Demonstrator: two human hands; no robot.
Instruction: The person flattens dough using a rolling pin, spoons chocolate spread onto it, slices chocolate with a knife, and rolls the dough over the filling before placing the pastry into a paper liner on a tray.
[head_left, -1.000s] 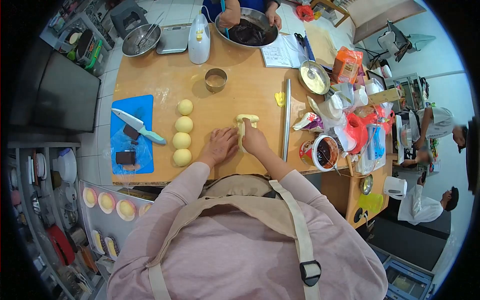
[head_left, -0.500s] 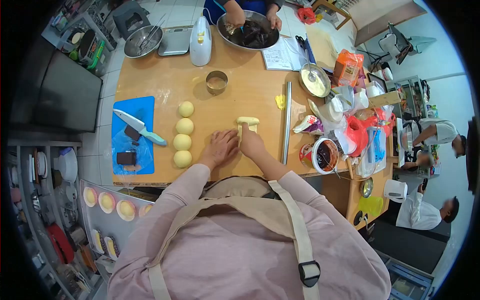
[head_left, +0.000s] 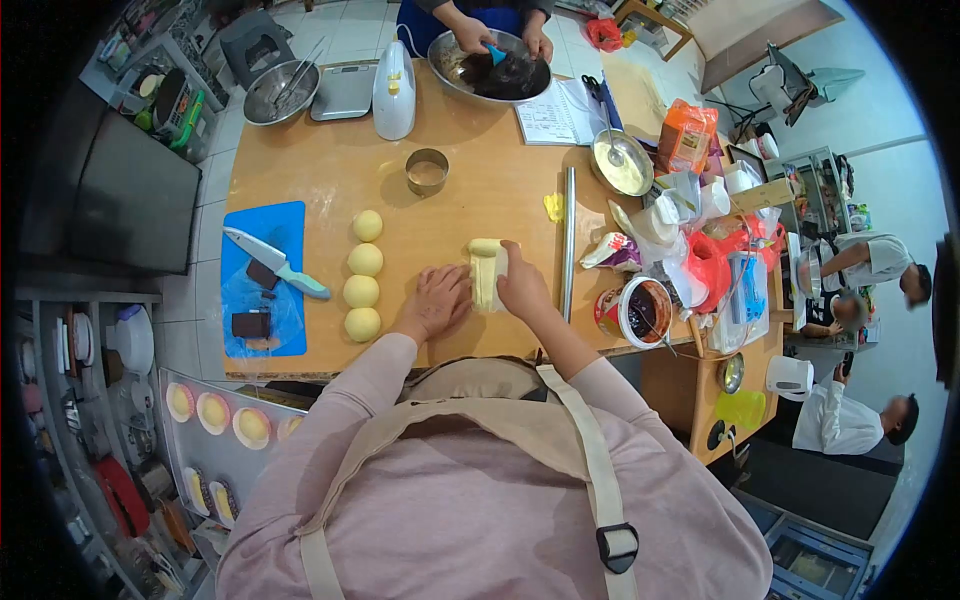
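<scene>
A flat strip of pale yellow dough [head_left: 485, 285], rolled over at its far end, lies on the wooden table in front of me. My left hand [head_left: 438, 302] rests flat just left of the strip, fingers spread and holding nothing. At the strip's right edge is my right hand [head_left: 524, 288], its index finger reaching to the far right corner and its thumb apart; the other fingers are partly hidden. Several round dough balls [head_left: 362, 292] stand in a column to the left. A metal rolling rod [head_left: 568, 240] lies to the right.
A knife [head_left: 275, 262] and dark blocks lie on a blue board [head_left: 290, 335] at left. Beyond are a metal ring [head_left: 427, 172] and a white mixer [head_left: 394, 95]. Another person's hands work over a bowl [head_left: 540, 92]. An open tub [head_left: 643, 312] stands at right.
My right hand has moved from on top of the dough strip to its right edge, uncovering the strip. The other person's hands have shifted over the bowl, and a blue tool now shows there.
</scene>
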